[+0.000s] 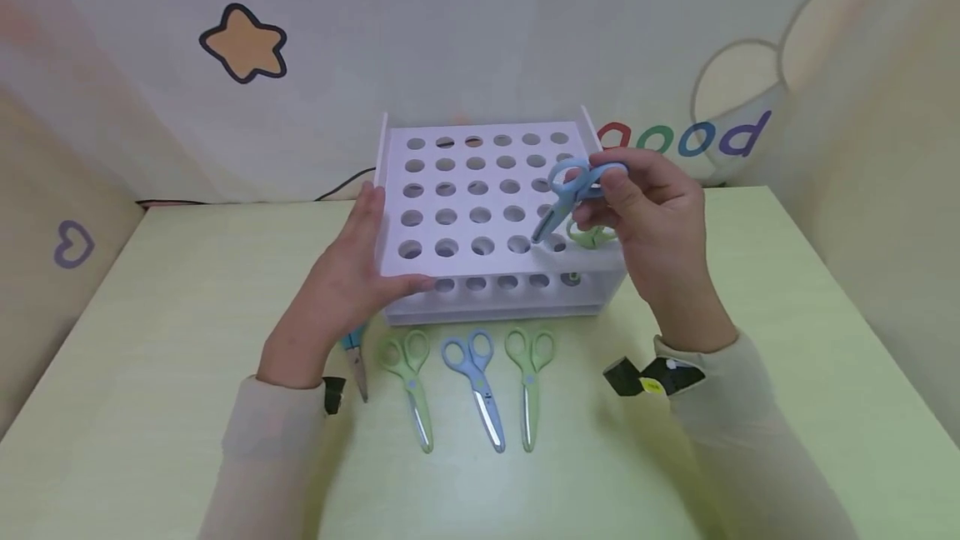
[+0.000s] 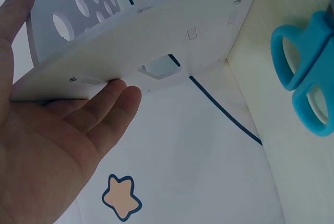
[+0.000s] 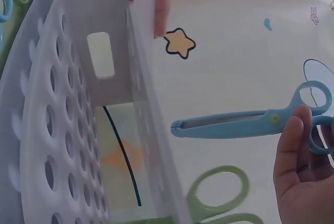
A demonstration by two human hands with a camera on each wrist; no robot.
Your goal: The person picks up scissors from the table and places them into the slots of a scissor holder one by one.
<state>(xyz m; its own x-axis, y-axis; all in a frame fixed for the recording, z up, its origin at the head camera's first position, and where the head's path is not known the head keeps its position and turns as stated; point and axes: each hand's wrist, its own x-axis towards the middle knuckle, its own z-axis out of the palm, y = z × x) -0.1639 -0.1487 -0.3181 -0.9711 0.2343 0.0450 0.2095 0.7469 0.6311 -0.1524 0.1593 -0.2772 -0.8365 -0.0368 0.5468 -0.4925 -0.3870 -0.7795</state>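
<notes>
My right hand pinches light blue scissors by the finger loops. Their closed blades slant down to the left, tip over the front right of a white rack with rows of round holes. In the right wrist view the scissors' tip is close to the rack's top panel. At the rack's left front corner, my left hand grips it, thumb along the front edge and fingers against the side panel. Green scissors stand in the front right hole, loops above the panel.
In front of the rack lie green scissors, blue scissors and more green scissors, loops toward the rack. Teal-handled scissors lie partly behind my left wrist. A printed wall cloth rises behind the rack.
</notes>
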